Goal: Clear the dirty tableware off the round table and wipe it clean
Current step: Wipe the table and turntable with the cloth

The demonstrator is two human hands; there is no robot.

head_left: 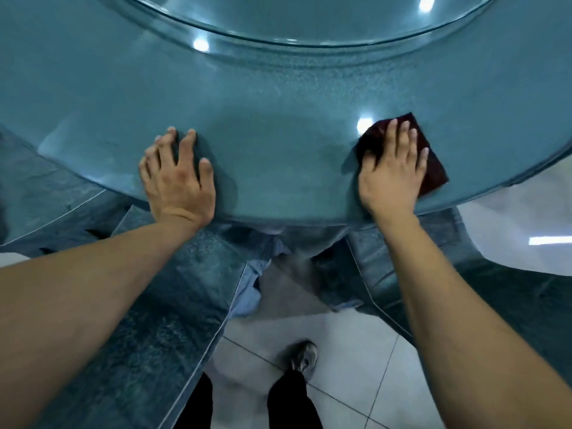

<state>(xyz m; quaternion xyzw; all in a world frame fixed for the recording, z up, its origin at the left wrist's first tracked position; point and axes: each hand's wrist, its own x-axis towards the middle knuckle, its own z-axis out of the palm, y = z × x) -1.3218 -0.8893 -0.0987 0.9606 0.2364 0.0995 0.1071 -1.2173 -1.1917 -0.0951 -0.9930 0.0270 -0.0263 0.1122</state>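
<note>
Since no plate, bowl or cup shows anywhere on the visible part of the round counter (278, 144), the clearing step looks finished, at least on this side, and the work now appears to be the wiping. The right hand (391, 171) lies flat with its fingers straight and spread, pressing a dark red cloth (433, 168) onto the teal surface close to the near edge; it does not curl round the cloth, only bears down on it. The left hand (176, 178) rests open on the counter well apart from the cloth, fingers spread and bent slightly at the tips, holding nothing, seemingly as a brace. A raised glass turntable (309, 23) sits toward the middle of the counter, and what shows of it is bare too. The surface gleams under reflected lights, so I cannot tell which stretches are already wiped. Judging by the cloth's place at the rim, the far side and the turntable may remain to be done.
</note>
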